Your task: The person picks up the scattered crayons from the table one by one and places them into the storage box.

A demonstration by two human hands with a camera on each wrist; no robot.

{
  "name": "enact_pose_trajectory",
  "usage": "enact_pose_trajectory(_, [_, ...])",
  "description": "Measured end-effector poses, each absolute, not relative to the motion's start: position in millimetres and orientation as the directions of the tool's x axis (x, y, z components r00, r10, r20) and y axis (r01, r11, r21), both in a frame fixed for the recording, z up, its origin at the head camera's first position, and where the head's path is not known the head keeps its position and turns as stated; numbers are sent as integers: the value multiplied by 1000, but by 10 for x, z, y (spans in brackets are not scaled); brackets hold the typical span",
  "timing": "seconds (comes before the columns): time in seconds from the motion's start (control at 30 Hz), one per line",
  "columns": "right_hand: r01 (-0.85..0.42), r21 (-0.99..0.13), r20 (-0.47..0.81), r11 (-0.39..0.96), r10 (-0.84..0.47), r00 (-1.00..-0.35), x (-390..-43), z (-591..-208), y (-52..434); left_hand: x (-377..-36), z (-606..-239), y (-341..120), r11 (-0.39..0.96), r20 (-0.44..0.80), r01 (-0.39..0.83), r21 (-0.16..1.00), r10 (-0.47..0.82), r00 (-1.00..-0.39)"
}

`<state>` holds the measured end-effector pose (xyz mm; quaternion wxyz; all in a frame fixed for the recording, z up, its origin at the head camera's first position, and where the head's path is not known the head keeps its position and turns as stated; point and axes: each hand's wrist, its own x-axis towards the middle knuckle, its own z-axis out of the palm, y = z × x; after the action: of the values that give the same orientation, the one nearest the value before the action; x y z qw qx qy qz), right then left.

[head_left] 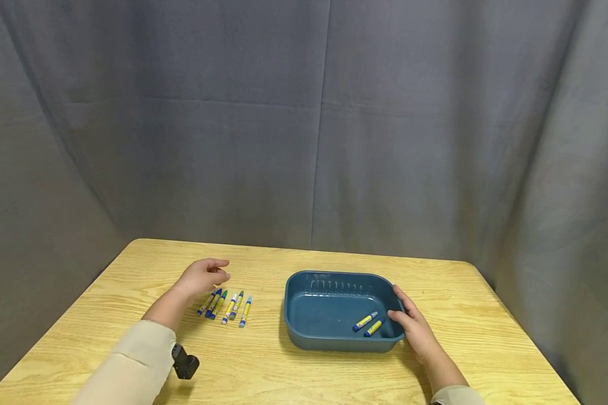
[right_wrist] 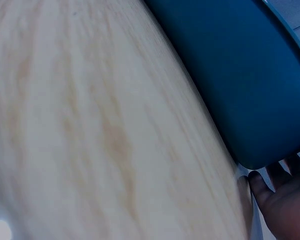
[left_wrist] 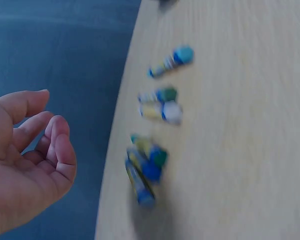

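My left hand [head_left: 204, 275] hovers above several crayons on the left of the table, its fingers loosely bent and nothing between them. In the left wrist view that hand [left_wrist: 32, 160] shows apart from the crayons. They lie side by side: a light blue crayon [head_left: 245, 311] is at the right end, and a white crayon [head_left: 229, 309] and green ones are among the others. My right hand [head_left: 416, 331] grips the right wall of a dark teal plastic basin [head_left: 329, 343], thumb over the rim and fingers outside. Two crayons [head_left: 365, 321] with yellow-and-blue wrappers lie inside it, near the right end.
The wooden table [head_left: 243, 371] has rounded far corners. Grey curtains [head_left: 304, 140] hang behind it and along both sides. A small black camera [head_left: 184, 363] is strapped to my left sleeve.
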<state>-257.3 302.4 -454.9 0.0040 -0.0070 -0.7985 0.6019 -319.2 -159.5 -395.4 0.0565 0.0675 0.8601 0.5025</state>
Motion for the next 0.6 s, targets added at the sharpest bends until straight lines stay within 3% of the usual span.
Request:
enact_pose_trajectory(0.3, [24, -964, -18, 263, 27, -999, -2558, -4546, 3040, -3117, -4204, -1922, 504, -56, 5, 864, 106, -993])
enact_pose_trajectory(0.6, [40, -959, -35, 279, 24, -999, -2554, -4546, 3057, -3075, -4374, -1952, 569, -69, -6, 822, 89, -994])
